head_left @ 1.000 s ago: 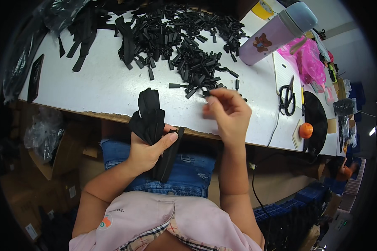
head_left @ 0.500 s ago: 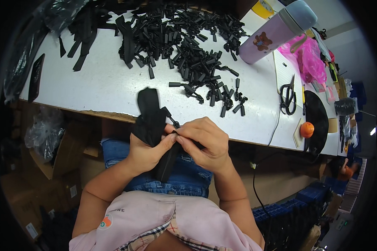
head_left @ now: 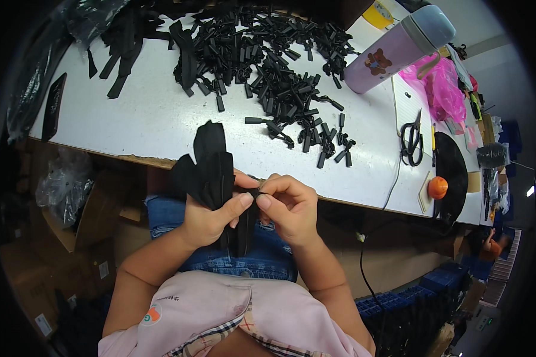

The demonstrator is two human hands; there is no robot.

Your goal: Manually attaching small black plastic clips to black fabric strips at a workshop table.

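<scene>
Toward the far edge of the tabletop (head_left: 161,113), a heap of black pulls (head_left: 283,95); rightward, a lilac bottle (head_left: 382,56) and, nearer the right end, scissors (head_left: 411,143). At the near edge, black strips (head_left: 211,157), gripped in a curled left hand (head_left: 211,219) and, at one upper end, in the pinched thumb and fingers of a nearly closed right hand (head_left: 292,208).

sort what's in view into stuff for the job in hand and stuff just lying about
Apparently for the job:
long black fabric strips in the left hand
heaped small black pulls with rectangular tabs

Apparently just lying about:
lilac cylindrical bottle with blue lid
round orange object
yellow tape roll
crumpled pink plastic bag
</scene>
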